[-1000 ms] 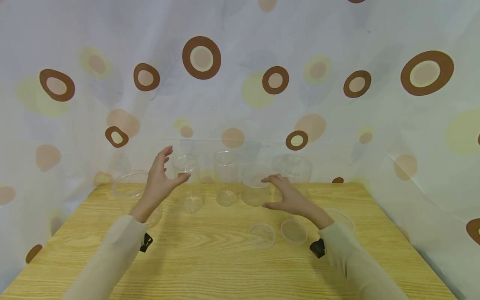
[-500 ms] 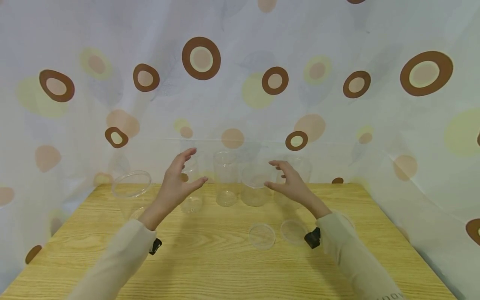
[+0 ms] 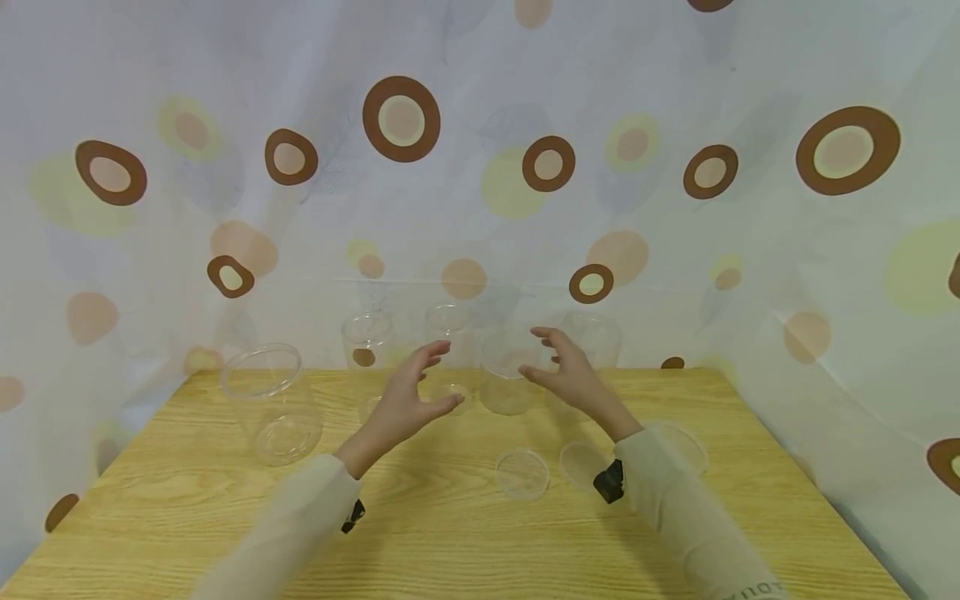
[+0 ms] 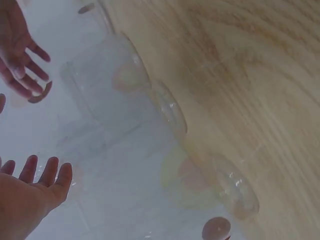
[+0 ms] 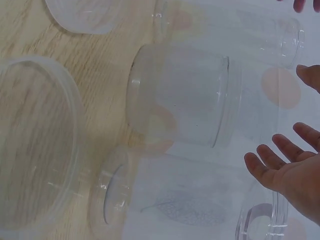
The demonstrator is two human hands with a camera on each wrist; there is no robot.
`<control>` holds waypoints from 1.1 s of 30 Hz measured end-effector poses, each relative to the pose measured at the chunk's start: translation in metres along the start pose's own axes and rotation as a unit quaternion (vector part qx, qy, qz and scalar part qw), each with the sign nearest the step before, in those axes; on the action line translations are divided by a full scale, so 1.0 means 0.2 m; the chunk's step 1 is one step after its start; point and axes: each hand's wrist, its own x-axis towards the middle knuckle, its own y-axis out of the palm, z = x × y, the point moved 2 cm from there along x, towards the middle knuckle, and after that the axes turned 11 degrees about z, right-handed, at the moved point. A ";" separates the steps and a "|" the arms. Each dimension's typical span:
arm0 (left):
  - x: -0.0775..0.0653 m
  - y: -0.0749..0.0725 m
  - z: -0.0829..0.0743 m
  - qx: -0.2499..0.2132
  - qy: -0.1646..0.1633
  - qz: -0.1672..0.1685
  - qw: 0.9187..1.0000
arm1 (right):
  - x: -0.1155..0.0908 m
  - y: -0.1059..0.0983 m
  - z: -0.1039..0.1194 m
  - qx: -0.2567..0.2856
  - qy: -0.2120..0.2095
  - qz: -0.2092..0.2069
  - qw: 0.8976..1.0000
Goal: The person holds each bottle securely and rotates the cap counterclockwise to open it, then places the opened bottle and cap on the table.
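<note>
My left hand hovers over the table in front of a tall clear jar, which it partly hides. Its thumb and fingers are spread apart, with nothing between them. Beside a short clear jar, my right hand is held with relaxed fingers, likewise holding nothing. A wider clear jar stands behind the right hand. Further left are another tall clear jar and a large clear jar. In the right wrist view, the right hand is close to several jars without visibly gripping any.
Clear round lids lie flat on the wooden table: one lid near the middle, a second lid beside it, and a third lid partly behind the right sleeve. A patterned curtain hangs behind the jars.
My left hand has moved right and lower, from the left tall jar to in front of the middle one. The right hand has shifted slightly, its wrist moving left. The jars stay in place.
</note>
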 end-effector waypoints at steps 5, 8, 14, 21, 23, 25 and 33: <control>0.04 0.12 0.04 -0.038 -0.030 0.019 0.999 | 0.01 0.04 -0.02 -0.007 -0.004 -0.026 1.000; 0.07 0.18 0.07 -0.054 -0.044 0.023 0.997 | 0.02 0.06 -0.04 -0.013 -0.004 -0.039 0.999; 0.10 0.28 0.12 -0.072 -0.063 0.021 0.995 | 0.03 0.10 -0.05 -0.008 -0.001 -0.051 0.999; 0.12 0.35 0.15 -0.072 -0.092 0.030 0.993 | 0.04 0.12 -0.06 -0.010 0.011 -0.055 0.998; 0.13 0.36 0.16 -0.074 -0.100 0.028 0.992 | 0.04 0.13 -0.07 -0.009 0.013 -0.058 0.998; 0.14 0.37 0.16 -0.073 -0.106 0.025 0.991 | 0.05 0.13 -0.07 -0.010 0.014 -0.060 0.998; 0.16 0.40 0.18 -0.070 -0.111 0.011 0.991 | 0.06 0.16 -0.08 -0.015 0.024 -0.071 0.997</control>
